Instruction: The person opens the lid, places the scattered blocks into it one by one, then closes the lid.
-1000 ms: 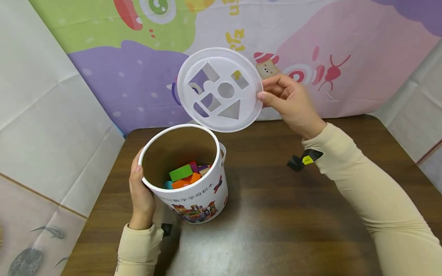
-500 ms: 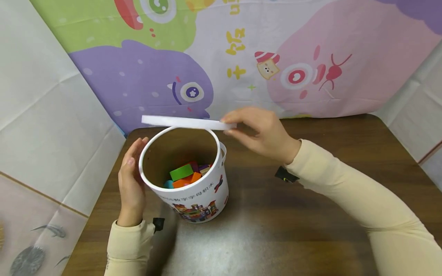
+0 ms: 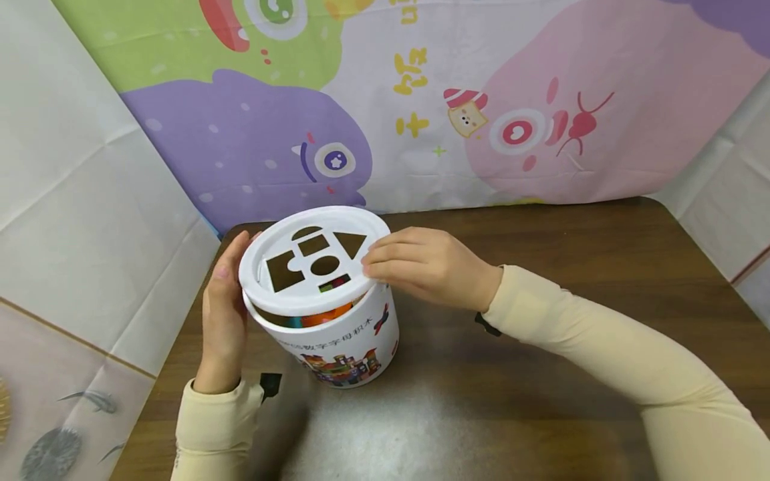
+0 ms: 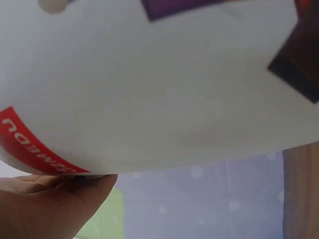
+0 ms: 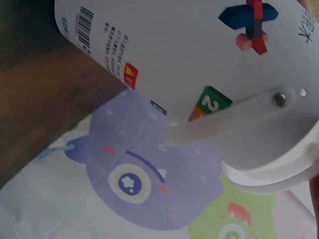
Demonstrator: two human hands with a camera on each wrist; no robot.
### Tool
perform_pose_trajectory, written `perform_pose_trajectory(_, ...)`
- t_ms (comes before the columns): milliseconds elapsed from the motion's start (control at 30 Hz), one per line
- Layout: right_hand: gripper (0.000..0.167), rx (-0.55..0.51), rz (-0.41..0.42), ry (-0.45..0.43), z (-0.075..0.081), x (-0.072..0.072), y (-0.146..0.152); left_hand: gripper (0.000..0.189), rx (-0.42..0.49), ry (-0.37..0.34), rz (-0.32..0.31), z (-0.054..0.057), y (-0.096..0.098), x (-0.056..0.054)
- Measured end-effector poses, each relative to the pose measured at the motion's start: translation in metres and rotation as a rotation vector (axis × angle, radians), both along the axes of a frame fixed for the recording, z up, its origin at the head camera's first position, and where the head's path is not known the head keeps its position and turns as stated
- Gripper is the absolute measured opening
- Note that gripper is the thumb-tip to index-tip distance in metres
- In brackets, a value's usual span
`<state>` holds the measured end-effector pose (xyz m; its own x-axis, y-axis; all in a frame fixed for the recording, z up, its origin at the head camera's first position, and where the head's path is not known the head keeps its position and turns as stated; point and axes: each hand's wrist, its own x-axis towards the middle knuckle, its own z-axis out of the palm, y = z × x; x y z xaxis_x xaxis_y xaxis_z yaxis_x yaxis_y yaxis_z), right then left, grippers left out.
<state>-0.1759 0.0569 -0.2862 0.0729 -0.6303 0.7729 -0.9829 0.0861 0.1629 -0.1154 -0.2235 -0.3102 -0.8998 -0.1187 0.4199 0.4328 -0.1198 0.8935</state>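
Observation:
A white lid point(image 3: 309, 285) with several shaped cutouts lies over the mouth of a white bucket point(image 3: 369, 337) printed with toy-block pictures. Its near edge sits raised and tilted, leaving a gap at the front. Through this gap orange and blue blocks point(image 3: 327, 315) show. My right hand point(image 3: 430, 267) holds the lid by its right edge, fingers on top and thumb hidden. My left hand point(image 3: 224, 314) rests on the bucket's left side with fairly straight fingers; the left wrist view shows part of that hand point(image 4: 55, 204) touching the bucket wall.
The bucket stands on a dark wooden table point(image 3: 541, 321). A cartoon-printed cloth point(image 3: 409, 167) hangs behind the table's far edge. A pale handle point(image 5: 234, 112) is riveted to the bucket in the right wrist view. Pale panels point(image 3: 114, 187) stand at the left.
My right hand has brought the lid down and left from above the far rim, tilting it flat over the bucket's mouth. My left hand has shifted slightly left on the bucket's side.

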Motion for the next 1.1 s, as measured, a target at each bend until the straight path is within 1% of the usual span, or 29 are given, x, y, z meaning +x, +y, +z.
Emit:
perform_pose_trajectory(67, 0.02, 0.006, 0.007, -0.004, -0.002, 0.0, -0.001, 0.057, -0.027, 0.01, 0.016, 0.0, 0.001, 0.001)
perform_pose_trajectory(133, 0.02, 0.011, 0.02, -0.014, -0.003, 0.0, -0.003, 0.053, -0.052, 0.025, 0.051, -0.002, 0.001, 0.0)
perform_pose_trajectory(233, 0.022, 0.008, 0.038, -0.04, -0.004, 0.0, -0.005, 0.048, -0.079, 0.022, 0.085, -0.004, 0.002, 0.0)
perform_pose_trajectory(300, 0.023, -0.006, 0.039, -0.068, -0.005, 0.0, -0.007, 0.046, -0.101, 0.017, 0.104, -0.004, 0.002, 0.001)
perform_pose_trajectory(400, 0.025, -0.043, 0.02, -0.135, -0.008, -0.002, -0.009, 0.045, -0.092, 0.018, 0.113, -0.005, 0.003, 0.001)
perform_pose_trajectory(500, 0.034, -0.079, -0.016, -0.258, -0.011, -0.004, -0.011, 0.045, -0.069, 0.03, 0.118, -0.006, 0.004, 0.002)
perform_pose_trajectory(600, 0.052, -0.089, -0.062, -0.443, -0.014, -0.004, -0.012, 0.046, -0.051, 0.046, 0.121, -0.008, 0.004, 0.001)
perform_pose_trajectory(733, 0.08, -0.048, -0.129, -0.701, -0.018, -0.002, -0.012, 0.047, -0.034, 0.056, 0.125, -0.011, 0.004, 0.001)
perform_pose_trajectory(800, 0.089, -0.018, -0.149, -0.801, -0.019, -0.001, -0.013, 0.047, -0.029, 0.059, 0.127, -0.013, 0.004, 0.001)
perform_pose_trajectory(933, 0.1, 0.038, -0.158, -0.94, -0.021, 0.001, -0.014, 0.046, -0.029, 0.08, 0.133, -0.017, 0.003, 0.0)
perform_pose_trajectory(1100, 0.105, 0.084, -0.127, -1.059, -0.023, -0.001, -0.015, 0.046, -0.04, 0.082, 0.14, -0.022, 0.002, -0.002)
